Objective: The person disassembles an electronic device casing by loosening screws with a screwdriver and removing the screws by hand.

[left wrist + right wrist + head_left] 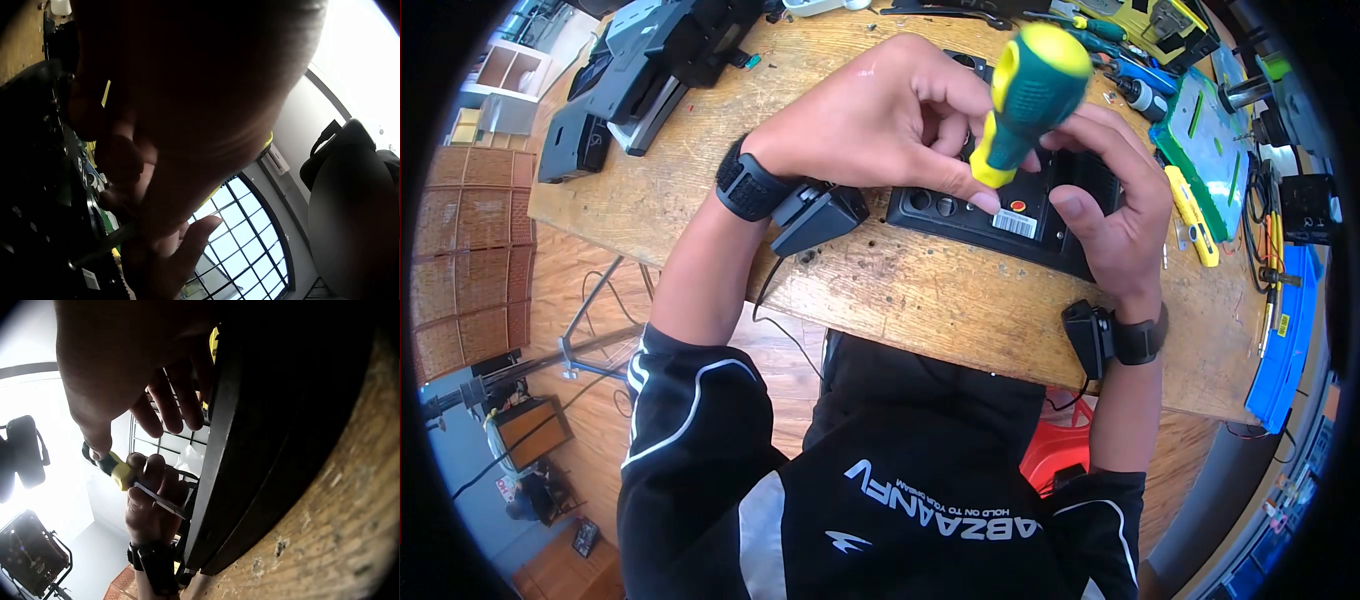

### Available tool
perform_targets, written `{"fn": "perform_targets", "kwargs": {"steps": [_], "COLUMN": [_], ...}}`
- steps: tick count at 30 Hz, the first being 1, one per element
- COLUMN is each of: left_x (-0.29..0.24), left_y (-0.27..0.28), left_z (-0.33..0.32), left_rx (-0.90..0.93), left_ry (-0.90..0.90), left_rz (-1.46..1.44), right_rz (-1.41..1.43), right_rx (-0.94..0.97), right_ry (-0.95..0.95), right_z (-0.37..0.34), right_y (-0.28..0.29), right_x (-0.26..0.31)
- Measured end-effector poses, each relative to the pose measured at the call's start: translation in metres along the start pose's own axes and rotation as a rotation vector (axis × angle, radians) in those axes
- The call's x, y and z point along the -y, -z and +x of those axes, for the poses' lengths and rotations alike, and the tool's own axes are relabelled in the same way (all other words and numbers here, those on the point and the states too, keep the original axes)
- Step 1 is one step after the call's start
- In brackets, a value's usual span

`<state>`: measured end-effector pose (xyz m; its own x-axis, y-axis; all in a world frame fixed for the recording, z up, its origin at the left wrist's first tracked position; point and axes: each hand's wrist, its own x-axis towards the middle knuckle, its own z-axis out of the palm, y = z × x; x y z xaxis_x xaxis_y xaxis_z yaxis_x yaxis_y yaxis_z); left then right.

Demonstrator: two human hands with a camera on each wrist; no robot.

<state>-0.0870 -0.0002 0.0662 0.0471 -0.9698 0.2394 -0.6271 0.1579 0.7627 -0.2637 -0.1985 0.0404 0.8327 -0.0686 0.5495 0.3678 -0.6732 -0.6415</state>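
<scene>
Screwdriver (1040, 95): green-and-yellow handle, stood over the black device casing (968, 230), butt end leaning towards one o'clock, yellow collar at the seven o'clock end; its metal shank (164, 503) runs down to the casing; the left wrist view is too dark to tell what the tip sits on.
Left hand (870, 120): comes in from nine o'clock; thumb and curled fingers pinch the screwdriver low, at the collar and the shank just below.
Right hand (1125, 210): at four o'clock from the handle; fingers loosely bent, thumb spread well away from them, nothing gripped; I cannot tell whether a fingertip touches the handle.
Casing: flat on the worn wooden workbench (840, 290), near its six o'clock edge; round holes along its near side; a white barcode label (1014, 223) and, just beside it at twelve o'clock, a round red sticker (1018, 206).
Wrists: black strap (750, 180) on the left, black band (1138, 342) on the right; each carries a small camera.
Bench, ten o'clock: black boxy equipment (635, 70) piled together.
Bench, one o'clock: another green-and-yellow screwdriver (1100, 28).
Bench, three o'clock: yellow utility knife (1192, 215), near a green-edged mat (1205, 150).
Bench, four o'clock: long blue tray (1278, 370).
</scene>
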Motion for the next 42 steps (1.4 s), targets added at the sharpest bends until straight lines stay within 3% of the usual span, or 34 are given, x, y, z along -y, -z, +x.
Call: {"fn": "perform_targets", "kwargs": {"steps": [2, 12, 14, 16, 18, 20, 22, 26, 27, 29, 32, 37, 39, 42], "left_x": [0.000, -0.004, 0.001, 0.000, 0.000, 0.005, 0.020, 0.069, 0.076, 0.089, 0.106, 0.119, 0.117, 0.121], "left_y": [0.000, -0.007, -0.011, -0.007, -0.005, -0.002, 0.011, 0.038, 0.041, 0.045, 0.042, 0.040, 0.040, 0.044], "left_z": [-0.001, 0.001, 0.001, 0.002, 0.002, 0.001, 0.000, -0.009, -0.010, -0.015, -0.015, -0.016, -0.016, -0.020], "left_rx": [-0.004, -0.012, -0.052, 0.041, 0.020, -0.001, -0.328, -0.721, -0.719, -0.807, -0.871, -0.836, -0.760, -0.679], "left_ry": [0.003, 0.068, 0.007, 0.015, 0.016, 0.018, 0.095, 0.224, 0.220, 0.413, 0.403, 0.402, 0.489, 0.425], "left_rz": [-0.167, -0.221, -0.185, -0.104, -0.091, -0.079, -0.001, 0.260, 0.260, 0.321, 0.240, 0.261, 0.288, 0.351], "right_rz": [-0.026, -0.022, -0.028, 0.104, 0.221, 0.370, 0.400, 0.487, 0.492, 0.493, 0.479, 0.509, 0.478, 0.524], "right_rx": [0.003, 0.016, 0.035, -0.043, -0.060, -0.135, -0.121, -0.340, -0.406, -0.527, -0.563, -0.547, -0.546, -0.565], "right_ry": [0.015, 0.109, 0.120, 0.040, 0.015, -0.139, -0.178, -0.292, -0.303, -0.309, -0.319, -0.338, -0.345, -0.327], "right_z": [0.000, 0.003, 0.002, -0.001, -0.005, -0.012, -0.012, -0.012, -0.009, -0.007, -0.004, -0.003, -0.003, -0.001], "right_y": [0.001, 0.002, 0.001, -0.005, -0.007, -0.007, -0.002, 0.001, 0.003, 0.003, 0.004, 0.001, -0.001, -0.002], "right_x": [0.001, 0.008, 0.009, 0.009, 0.004, 0.003, 0.001, -0.015, -0.020, -0.022, -0.021, -0.025, -0.025, -0.025]}}
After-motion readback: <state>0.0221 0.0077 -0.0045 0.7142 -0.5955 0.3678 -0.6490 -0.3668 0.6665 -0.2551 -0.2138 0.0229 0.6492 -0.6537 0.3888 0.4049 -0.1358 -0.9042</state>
